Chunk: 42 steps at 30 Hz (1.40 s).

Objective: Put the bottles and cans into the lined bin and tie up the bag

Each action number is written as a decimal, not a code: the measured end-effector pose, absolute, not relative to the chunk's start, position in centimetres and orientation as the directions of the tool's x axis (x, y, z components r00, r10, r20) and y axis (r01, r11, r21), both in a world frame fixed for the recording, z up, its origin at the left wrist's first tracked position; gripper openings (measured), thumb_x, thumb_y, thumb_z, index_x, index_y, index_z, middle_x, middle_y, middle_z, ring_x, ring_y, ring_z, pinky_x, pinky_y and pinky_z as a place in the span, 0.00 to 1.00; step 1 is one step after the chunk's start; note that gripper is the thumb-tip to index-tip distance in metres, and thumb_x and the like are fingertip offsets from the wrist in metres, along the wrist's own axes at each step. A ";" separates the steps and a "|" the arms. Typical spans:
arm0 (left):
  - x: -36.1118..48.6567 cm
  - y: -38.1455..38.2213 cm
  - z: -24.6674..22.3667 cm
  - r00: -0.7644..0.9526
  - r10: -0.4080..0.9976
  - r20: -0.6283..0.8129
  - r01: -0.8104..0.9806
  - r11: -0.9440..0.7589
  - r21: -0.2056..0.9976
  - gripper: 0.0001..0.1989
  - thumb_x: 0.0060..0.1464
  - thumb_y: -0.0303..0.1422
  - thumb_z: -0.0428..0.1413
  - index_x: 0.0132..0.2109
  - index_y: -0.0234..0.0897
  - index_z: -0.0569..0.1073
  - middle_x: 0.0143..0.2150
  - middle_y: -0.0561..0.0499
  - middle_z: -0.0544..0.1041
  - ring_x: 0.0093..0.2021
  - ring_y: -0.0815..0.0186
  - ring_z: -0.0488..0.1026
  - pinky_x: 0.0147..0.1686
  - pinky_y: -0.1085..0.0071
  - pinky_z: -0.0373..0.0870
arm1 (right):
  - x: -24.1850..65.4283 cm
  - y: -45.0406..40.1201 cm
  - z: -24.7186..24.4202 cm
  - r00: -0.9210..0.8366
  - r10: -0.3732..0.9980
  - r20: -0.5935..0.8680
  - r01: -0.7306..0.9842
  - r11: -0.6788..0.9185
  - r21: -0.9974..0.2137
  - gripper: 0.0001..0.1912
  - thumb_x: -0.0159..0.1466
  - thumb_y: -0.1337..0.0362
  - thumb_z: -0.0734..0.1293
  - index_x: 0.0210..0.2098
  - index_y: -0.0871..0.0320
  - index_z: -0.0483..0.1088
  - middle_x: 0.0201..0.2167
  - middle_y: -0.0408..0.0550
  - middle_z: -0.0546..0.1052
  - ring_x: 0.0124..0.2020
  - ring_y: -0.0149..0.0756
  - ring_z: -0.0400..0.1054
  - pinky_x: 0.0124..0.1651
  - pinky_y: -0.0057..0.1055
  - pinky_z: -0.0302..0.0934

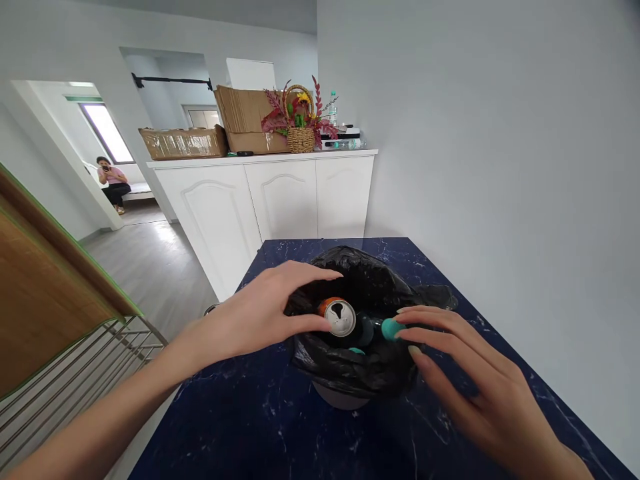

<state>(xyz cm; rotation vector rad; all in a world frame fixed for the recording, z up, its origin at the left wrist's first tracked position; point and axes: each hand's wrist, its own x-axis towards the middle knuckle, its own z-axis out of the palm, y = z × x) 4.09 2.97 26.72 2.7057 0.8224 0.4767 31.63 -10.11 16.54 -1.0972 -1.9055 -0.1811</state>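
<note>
A small bin (341,400) lined with a black plastic bag (320,363) stands on a dark blue marbled tabletop (280,433). Inside the bag sit an orange drink can (341,317) with an opened top and a bottle with a green cap (391,329). Part of another green thing shows low in the bag. My left hand (270,308) reaches over the bag's left side, thumb and fingers apart, the thumb tip at the can's rim. On the other side my right hand (480,380) has its fingers spread, with fingertips at the green cap; whether they press on it I cannot tell.
Behind the table is a white cabinet (285,200) bearing cardboard boxes (250,120), a flower basket (301,140) and plastic bottles. A wall (490,167) runs along the right. At left are a wooden panel (45,287) and a metal rack (75,373). A person (114,179) sits in the far room.
</note>
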 end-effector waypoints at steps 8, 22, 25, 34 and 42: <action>-5.9 5.7 23.6 0.409 0.821 0.399 0.820 -0.522 0.234 0.29 0.69 0.60 0.50 0.61 0.46 0.77 0.64 0.44 0.80 0.58 0.46 0.78 0.57 0.53 0.75 | 31.1 -10.0 15.6 -0.216 0.600 0.770 0.757 0.601 -0.257 0.15 0.75 0.69 0.67 0.59 0.51 0.73 0.59 0.50 0.79 0.66 0.45 0.70 0.69 0.47 0.67; -13.7 9.9 12.8 0.314 0.935 0.164 0.879 -0.351 0.323 0.39 0.62 0.60 0.52 0.67 0.35 0.69 0.63 0.32 0.78 0.55 0.42 0.81 0.51 0.51 0.78 | 30.1 -10.4 14.1 -0.177 0.628 0.758 0.826 0.514 -0.233 0.12 0.77 0.62 0.65 0.58 0.50 0.74 0.58 0.49 0.80 0.68 0.48 0.69 0.70 0.52 0.68; -12.5 9.0 16.6 0.208 0.912 0.353 0.857 -0.344 0.384 0.39 0.63 0.60 0.55 0.70 0.38 0.66 0.63 0.36 0.78 0.57 0.44 0.79 0.54 0.50 0.78 | 30.0 -10.3 13.9 -0.169 0.629 0.758 0.817 0.520 -0.249 0.12 0.77 0.62 0.64 0.58 0.50 0.74 0.57 0.49 0.80 0.67 0.47 0.70 0.71 0.52 0.66; 1.7 2.1 28.4 0.418 0.635 0.650 0.386 -0.771 0.506 0.28 0.60 0.45 0.68 0.63 0.46 0.71 0.59 0.48 0.80 0.52 0.58 0.81 0.57 0.59 0.79 | 29.9 -9.9 13.9 -0.155 0.615 0.773 0.768 0.568 -0.297 0.14 0.76 0.67 0.65 0.59 0.52 0.73 0.57 0.49 0.80 0.65 0.44 0.71 0.76 0.51 0.60; 10.3 5.2 27.2 0.788 0.473 0.394 0.347 -0.870 0.350 0.26 0.58 0.40 0.70 0.60 0.44 0.72 0.61 0.47 0.80 0.59 0.53 0.78 0.57 0.60 0.74 | 30.9 -9.9 14.9 -0.218 0.658 0.721 0.724 0.605 -0.332 0.17 0.76 0.67 0.64 0.63 0.52 0.70 0.60 0.50 0.79 0.68 0.42 0.69 0.78 0.48 0.56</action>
